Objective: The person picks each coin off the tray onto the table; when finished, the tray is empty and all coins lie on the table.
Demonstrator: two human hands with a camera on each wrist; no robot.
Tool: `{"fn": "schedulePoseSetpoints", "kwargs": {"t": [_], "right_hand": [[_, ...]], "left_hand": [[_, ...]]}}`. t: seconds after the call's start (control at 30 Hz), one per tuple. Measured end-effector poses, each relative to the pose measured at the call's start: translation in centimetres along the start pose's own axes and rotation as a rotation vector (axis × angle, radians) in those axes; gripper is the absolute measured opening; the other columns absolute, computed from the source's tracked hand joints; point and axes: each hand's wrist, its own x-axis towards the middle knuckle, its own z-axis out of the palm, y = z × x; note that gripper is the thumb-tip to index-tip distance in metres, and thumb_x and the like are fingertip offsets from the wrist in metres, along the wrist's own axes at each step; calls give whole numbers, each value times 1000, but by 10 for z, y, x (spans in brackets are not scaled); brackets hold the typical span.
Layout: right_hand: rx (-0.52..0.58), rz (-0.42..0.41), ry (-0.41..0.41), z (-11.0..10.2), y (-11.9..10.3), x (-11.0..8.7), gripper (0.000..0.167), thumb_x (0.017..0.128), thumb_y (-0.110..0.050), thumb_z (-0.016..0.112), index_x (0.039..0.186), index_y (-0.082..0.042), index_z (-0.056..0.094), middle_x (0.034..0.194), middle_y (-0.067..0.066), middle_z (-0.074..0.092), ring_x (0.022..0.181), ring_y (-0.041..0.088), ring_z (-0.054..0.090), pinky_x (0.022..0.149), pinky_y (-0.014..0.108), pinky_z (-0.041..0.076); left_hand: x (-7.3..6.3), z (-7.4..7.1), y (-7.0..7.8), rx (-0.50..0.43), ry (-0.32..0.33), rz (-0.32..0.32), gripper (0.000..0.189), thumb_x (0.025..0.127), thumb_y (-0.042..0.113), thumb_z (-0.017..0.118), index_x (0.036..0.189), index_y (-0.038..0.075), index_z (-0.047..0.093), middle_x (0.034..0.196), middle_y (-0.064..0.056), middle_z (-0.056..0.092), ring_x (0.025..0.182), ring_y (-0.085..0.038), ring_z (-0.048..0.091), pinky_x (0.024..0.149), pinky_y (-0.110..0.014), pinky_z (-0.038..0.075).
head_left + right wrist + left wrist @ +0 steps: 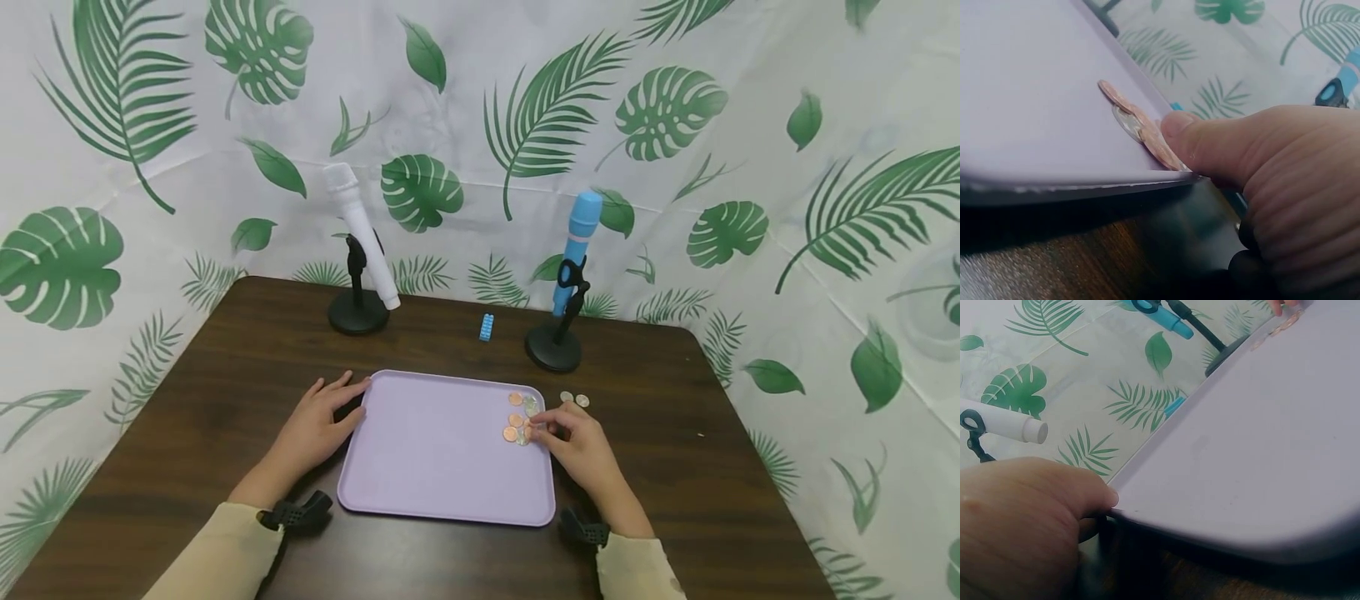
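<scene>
Copper-toned and silvery coins [515, 420] lie inside right edge of lilac tray [442, 467], head view: likely light, stiff, slippery; best pinched by rims. Right grip [583, 442] at coins; cannot tell whether pinching one. Dark tabletop [652, 375], leaf-print backdrop [457, 75] behind. Left wrist view: left grip [1029, 519] loose, touching tray rim. Right wrist view: coins overlap.
</scene>
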Motion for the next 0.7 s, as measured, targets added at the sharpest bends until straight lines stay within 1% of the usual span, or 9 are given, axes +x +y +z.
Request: {"fn": "schedulePoseSetpoints", "kwargs": {"t": [0.17,0.33,0.43,0.53,0.6,0.7], "right_hand": [[-13,12,-16,-1,0,0,17,88,-25,93,103,-27,86,86,-7,61,80,13,56,64,22,48],[-23,40,-33,-5,-1,-3,17,90,-29,92,105,-26,86,87,-7,62,81,15,56,65,23,48],[-12,48,-43,-4,-2,-5,19,90,-27,92,108,-26,85,88,-6,62,82,15,56,66,23,49],[7,58,-59,-1,-5,-5,23,90,-23,91,112,-26,84,89,-5,61,82,16,56,67,23,49],[2,58,-64,1,-7,-4,25,91,-22,91,114,-27,83,91,-5,62,82,16,55,67,23,50],[-19,56,-58,1,-8,-2,24,91,-24,91,113,-29,84,94,-9,65,81,16,56,67,23,51]], "left_hand": [[0,2,-2,6,7,3,54,106,23,69,158,12,58,162,-19,57,161,-43,40,135,-69,14],[1,4,1,-1,14,17,54,106,24,69,158,12,59,162,-21,57,160,-44,42,135,-70,15],[0,5,2,-2,13,17,53,107,24,69,158,12,59,162,-20,57,160,-44,42,134,-71,15],[-2,4,1,-2,13,4,54,106,24,69,158,12,59,162,-21,56,161,-44,41,134,-71,15],[-3,3,1,-2,14,-4,54,106,24,70,158,13,59,163,-22,56,161,-45,40,134,-72,15],[-3,2,1,1,20,-4,54,106,24,70,158,13,59,163,-22,55,161,-45,40,134,-72,15]]}}
